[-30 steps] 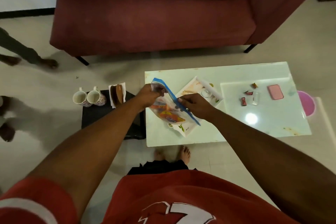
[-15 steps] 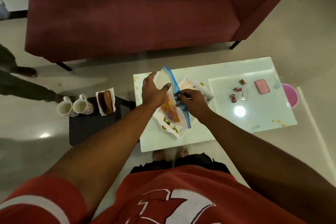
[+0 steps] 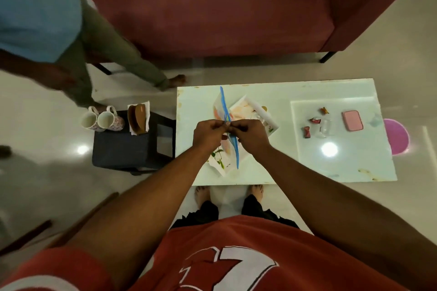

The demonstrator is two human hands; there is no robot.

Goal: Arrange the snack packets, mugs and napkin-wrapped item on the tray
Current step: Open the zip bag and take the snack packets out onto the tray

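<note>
Both hands pinch the blue zip strip of a clear zip bag of snack packets, held edge-on over a patterned white tray on the white table. My left hand grips the strip from the left, my right hand from the right, fingertips meeting at its middle. Two floral mugs stand side by side on a dark stool to the left. A brown item in a white napkin lies beside them.
A red sofa stands behind the table. Another person in a blue top walks at the upper left, close to the stool. Small candies, a clear glass and a pink case lie on the table's right. A pink round object sits past its edge.
The bag turned from flat to edge-on, and both hands came together at the middle of its blue strip. Another person walked into view at the upper left.
</note>
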